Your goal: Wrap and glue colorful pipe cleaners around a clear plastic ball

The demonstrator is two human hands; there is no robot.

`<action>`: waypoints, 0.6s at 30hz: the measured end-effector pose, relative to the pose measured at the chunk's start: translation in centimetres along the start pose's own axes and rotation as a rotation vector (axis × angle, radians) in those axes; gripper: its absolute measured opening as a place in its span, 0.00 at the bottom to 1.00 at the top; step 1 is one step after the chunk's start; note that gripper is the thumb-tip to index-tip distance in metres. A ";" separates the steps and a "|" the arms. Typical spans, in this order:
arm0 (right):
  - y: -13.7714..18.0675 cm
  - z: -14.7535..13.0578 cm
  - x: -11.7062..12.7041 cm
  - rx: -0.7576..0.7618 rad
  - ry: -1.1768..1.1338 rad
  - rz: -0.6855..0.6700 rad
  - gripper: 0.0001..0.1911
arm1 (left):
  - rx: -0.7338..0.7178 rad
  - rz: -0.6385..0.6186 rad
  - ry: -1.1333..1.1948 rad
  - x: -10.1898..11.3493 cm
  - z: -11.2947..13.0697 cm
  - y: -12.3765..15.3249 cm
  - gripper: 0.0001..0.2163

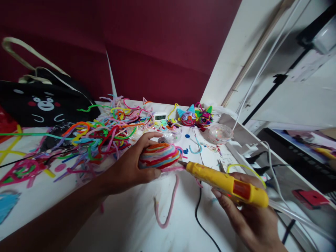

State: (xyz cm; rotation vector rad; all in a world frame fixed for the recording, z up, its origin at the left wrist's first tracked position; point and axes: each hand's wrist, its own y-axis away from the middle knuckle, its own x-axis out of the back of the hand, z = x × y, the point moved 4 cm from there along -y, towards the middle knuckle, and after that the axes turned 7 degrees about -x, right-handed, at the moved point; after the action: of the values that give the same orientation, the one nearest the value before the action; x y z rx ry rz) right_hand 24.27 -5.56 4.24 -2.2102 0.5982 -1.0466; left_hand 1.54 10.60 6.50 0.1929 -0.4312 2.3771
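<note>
My left hand (132,164) is wrapped round a ball covered in striped coloured pipe cleaners (159,155), holding it just above the white table (136,217). My right hand (245,210) grips a yellow glue gun (225,182) with a red label. The gun's nozzle tip touches the right side of the ball. A loose pink pipe cleaner (169,206) trails from the ball down onto the table.
A heap of coloured pipe cleaners (102,133) lies at the left. Two finished pipe-cleaner heads (195,117), a small digital timer (160,116) and clear plastic half-shells (219,133) stand at the back. A black bear-print bag (44,105) sits far left. A black cord (201,217) crosses the table.
</note>
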 end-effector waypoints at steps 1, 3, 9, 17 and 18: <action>0.0 0.1 0.0 -0.020 -0.004 0.000 0.15 | 0.001 0.000 0.007 0.0 0.0 0.0 0.34; 0.1 0.3 -0.1 -0.048 0.000 0.000 0.14 | 0.002 -0.004 0.013 0.0 0.0 0.0 0.34; 0.0 -0.1 -0.2 -0.033 -0.005 0.029 0.15 | 0.008 0.011 0.044 0.0 0.1 0.0 0.35; 0.2 0.5 0.0 -0.067 -0.054 0.022 0.17 | -0.023 0.002 0.073 -0.2 0.2 0.2 0.34; 0.3 0.7 0.0 -0.085 -0.052 0.027 0.16 | -0.036 -0.010 0.073 -0.1 0.2 0.2 0.34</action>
State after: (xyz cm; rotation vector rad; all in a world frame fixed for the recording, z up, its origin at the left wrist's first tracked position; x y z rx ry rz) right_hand 24.75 -5.51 3.73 -2.2892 0.6592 -0.9628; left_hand 1.53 10.36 6.61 0.0911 -0.4364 2.3565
